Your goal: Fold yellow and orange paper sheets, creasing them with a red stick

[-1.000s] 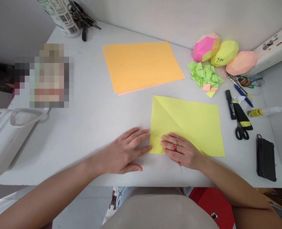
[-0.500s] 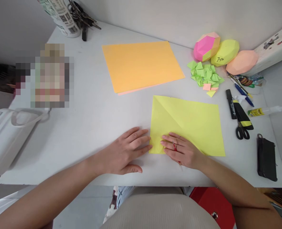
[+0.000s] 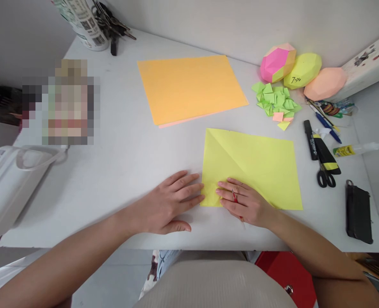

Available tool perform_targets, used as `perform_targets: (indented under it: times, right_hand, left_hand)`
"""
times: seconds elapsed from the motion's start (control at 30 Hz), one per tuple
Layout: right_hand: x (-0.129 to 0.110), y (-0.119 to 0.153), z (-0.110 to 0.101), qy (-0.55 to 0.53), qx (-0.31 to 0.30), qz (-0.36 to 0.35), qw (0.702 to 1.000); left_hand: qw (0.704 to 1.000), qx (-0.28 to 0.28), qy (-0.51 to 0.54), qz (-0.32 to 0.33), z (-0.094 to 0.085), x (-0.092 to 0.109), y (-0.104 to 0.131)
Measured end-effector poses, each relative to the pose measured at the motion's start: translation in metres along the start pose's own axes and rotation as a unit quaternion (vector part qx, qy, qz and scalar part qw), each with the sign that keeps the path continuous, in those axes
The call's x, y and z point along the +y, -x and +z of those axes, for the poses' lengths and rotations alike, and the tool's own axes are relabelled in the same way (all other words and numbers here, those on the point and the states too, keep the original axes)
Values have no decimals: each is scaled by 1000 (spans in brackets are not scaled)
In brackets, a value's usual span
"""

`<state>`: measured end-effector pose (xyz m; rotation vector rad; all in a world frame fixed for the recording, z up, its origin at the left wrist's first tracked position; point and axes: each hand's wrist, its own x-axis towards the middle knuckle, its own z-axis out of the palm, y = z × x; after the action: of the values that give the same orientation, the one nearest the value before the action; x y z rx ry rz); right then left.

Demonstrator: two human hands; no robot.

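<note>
A yellow sheet of paper [image 3: 266,162] lies on the white table, with a diagonal crease running from its upper left corner. My left hand [image 3: 168,204] rests flat and open beside the sheet, its fingertips at the left edge near the lower corner. On the sheet's lower left part lies my right hand [image 3: 242,202], palm down, fingers stretched out and slightly apart. A small red object, perhaps part of a ring or thread, shows between its fingers; whether the hand grips it is unclear.
Orange sheets [image 3: 192,90] lie behind. Green paper pieces [image 3: 275,100] and faceted paper shapes [image 3: 304,70] are at the back right. Scissors [image 3: 326,177], a black marker [image 3: 311,141] and a black case [image 3: 358,213] lie right. A white device [image 3: 19,184] stands left.
</note>
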<state>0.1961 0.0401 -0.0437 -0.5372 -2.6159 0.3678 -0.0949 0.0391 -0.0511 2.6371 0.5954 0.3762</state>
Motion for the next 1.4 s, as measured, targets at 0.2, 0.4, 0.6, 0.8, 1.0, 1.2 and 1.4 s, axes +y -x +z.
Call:
perform_targets:
  times: [0.2, 0.4, 0.6, 0.8, 1.0, 1.2, 1.4]
  right_hand:
    - [-1, -1, 0, 0, 3, 4, 1000]
    - [1, 1, 1, -2, 2, -3, 1000]
    - [1, 2, 2, 2, -3, 4, 1000]
    - [0, 2, 2, 2, -2, 4, 1000]
    - [-1, 1, 0, 10, -5, 10, 1000]
    - [-3, -2, -3, 21, -15, 8, 1000]
    - [-1, 1, 1, 11, -11, 12, 1000]
  left_hand:
    - [1000, 12, -2, -1, 0, 0, 0]
    - [1000, 13, 4, -5, 1, -1, 0]
    - [1000, -1, -5, 5, 0, 0, 0]
    - [1000, 1, -8, 1, -2, 1, -1]
    - [999, 2, -48, 7, -1, 5, -4]
    - [997, 24, -66, 25, -3, 7, -16]
    - [997, 47, -41, 36, -6, 3, -33]
